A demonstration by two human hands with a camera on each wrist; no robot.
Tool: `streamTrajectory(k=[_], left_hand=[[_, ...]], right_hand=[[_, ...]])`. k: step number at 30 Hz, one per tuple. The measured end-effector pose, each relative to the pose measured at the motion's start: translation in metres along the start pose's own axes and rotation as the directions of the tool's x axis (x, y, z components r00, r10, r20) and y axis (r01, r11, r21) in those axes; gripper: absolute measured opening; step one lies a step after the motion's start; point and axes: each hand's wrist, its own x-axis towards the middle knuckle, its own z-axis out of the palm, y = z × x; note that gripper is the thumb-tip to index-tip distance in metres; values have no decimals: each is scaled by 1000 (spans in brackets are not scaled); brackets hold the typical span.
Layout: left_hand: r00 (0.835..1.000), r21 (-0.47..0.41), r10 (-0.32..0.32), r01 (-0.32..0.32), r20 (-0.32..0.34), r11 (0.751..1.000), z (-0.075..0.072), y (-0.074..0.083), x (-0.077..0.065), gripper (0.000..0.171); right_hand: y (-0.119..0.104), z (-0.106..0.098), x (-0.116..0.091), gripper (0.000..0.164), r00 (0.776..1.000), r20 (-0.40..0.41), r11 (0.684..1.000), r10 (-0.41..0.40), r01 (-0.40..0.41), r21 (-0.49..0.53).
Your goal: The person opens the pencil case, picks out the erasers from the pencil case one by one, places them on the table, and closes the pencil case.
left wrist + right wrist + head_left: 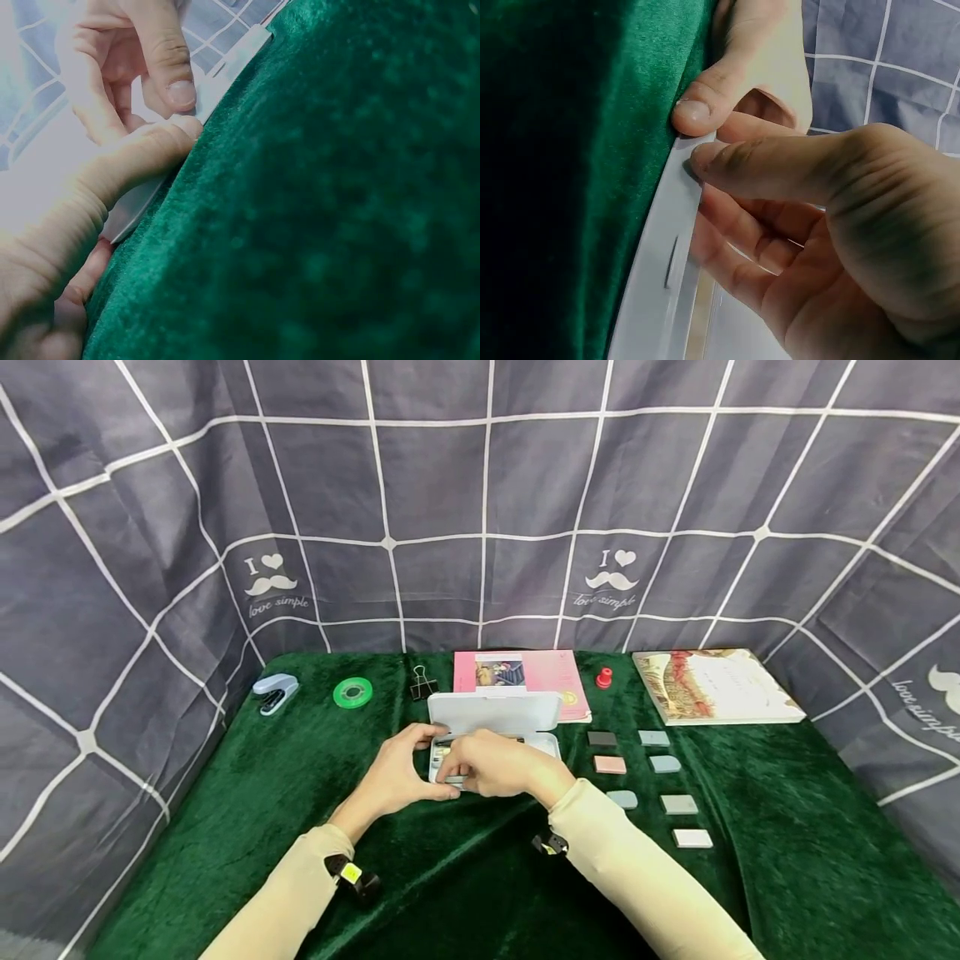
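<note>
A white pencil case [542, 742] stands with its lid [491, 712] raised. My left hand [400, 768] holds the case's left end, thumb at the front corner and fingers toward the back. The right hand [491, 762] reaches into the case's left part with bent fingers. In the right wrist view, the right thumb [757, 166] lies over the front rim, close to the left thumb [697, 112], while the other fingers dip inside. Slim items [441, 750] show in the case beside the right fingers. I cannot tell whether the right fingers pinch anything.
Right of the case lie several flat blocks, among them a black one [602, 739] and a pink one [610, 765]. Behind are a pink booklet [517, 670], a red stamp-like piece [603, 677] and a book [716, 687]. To the left: a binder clip [422, 683], green tape roll [352, 693] and stapler [275, 692].
</note>
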Motion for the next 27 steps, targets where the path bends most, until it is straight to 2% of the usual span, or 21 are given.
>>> streamTrajectory(k=[6,14,21,27], left_hand=[[1000,4,2,-2,2,1000,1,1,1,89],[1000,17,-1,1,-5,1000,2,1,0,90],[1000,34,16,-15,-17,999,4,0,0,87],[1000,45,13,-12,-20,999,3,1,-2,80]], right_hand=[[2,0,-4,28,998,-49,999,33,-31,41],[2,-16,-24,31,984,-178,997,-7,21,77],[-1,-43,-69,32,953,-301,995,-26,55,87],[1,-57,-123,38,903,-429,999,7,15,48]])
